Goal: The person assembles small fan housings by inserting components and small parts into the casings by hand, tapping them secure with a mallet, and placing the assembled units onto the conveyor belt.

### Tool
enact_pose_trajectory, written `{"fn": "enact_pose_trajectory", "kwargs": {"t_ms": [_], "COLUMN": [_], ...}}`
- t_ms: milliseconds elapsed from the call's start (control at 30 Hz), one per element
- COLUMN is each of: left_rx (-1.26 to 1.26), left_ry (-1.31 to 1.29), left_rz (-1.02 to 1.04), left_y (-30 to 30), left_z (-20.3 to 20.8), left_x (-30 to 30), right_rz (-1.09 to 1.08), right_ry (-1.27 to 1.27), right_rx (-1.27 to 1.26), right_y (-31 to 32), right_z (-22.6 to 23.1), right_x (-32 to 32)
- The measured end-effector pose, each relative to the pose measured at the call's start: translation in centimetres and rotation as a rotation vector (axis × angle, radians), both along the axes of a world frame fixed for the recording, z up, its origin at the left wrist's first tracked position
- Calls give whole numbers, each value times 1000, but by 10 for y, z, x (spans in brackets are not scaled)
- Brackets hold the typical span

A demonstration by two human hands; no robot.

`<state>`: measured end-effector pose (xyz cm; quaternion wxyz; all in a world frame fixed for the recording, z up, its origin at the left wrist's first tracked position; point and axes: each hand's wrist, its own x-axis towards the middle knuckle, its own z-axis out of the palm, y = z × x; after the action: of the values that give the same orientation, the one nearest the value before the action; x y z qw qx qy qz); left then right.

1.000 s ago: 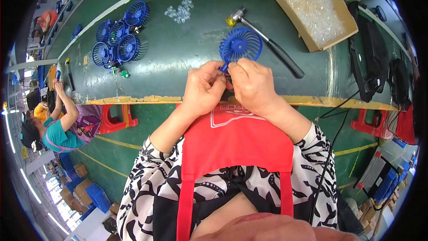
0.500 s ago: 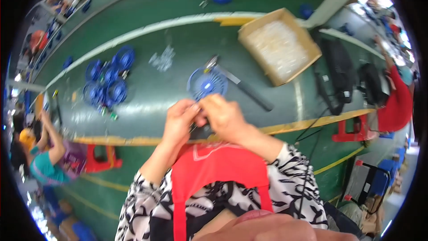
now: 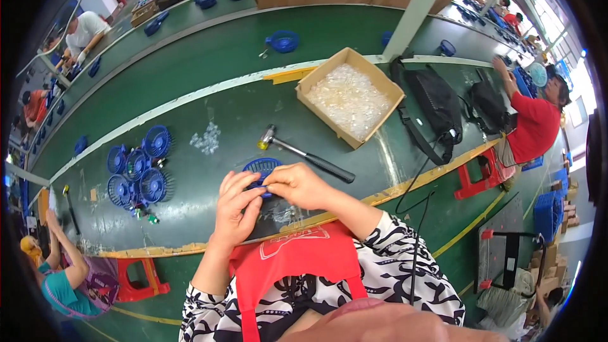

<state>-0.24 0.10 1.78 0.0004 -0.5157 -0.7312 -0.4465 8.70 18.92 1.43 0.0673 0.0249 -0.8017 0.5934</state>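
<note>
A round blue slatted fan grille [image 3: 261,166] lies on the green bench in front of me, its near side covered by my fingers. My left hand [image 3: 235,208] reaches over its near left edge, fingers stretched and thumb apart. Thumb and fingertips of my right hand [image 3: 296,185] are pinched together at the near edge, beside the left fingertips. Whatever sits in that pinch is too small and covered to make out. Just beyond the right hand rests a hammer [image 3: 316,161] with a black grip and a yellow-tipped head.
Several blue fan grilles [image 3: 152,185] are grouped at left, near a small pile of clear plastic pieces [image 3: 206,139]. An open cardboard box [image 3: 308,105] of clear pieces stands at the back right. Black bags [image 3: 433,102] lie farther right. Co-workers sit at both sides.
The view has shifted and sharpened. My left hand's fingers, earlier curled in against the right hand, are now stretched out with the thumb apart. The right hand stays pinched near the grille.
</note>
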Motion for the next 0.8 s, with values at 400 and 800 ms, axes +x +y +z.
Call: {"fn": "enact_pose_trajectory", "kwargs": {"t_ms": [400, 800], "left_rx": [52, 186], "left_ry": [-182, -363], "left_rz": [-219, 158], "left_y": [-16, -23], "left_z": [17, -10], "left_x": [-18, -39], "right_rz": [224, -515], "right_ry": [-372, 60], "right_rx": [-417, 415], "right_y": [9, 152], "right_z": [3, 43], "right_x": [-27, -202]}}
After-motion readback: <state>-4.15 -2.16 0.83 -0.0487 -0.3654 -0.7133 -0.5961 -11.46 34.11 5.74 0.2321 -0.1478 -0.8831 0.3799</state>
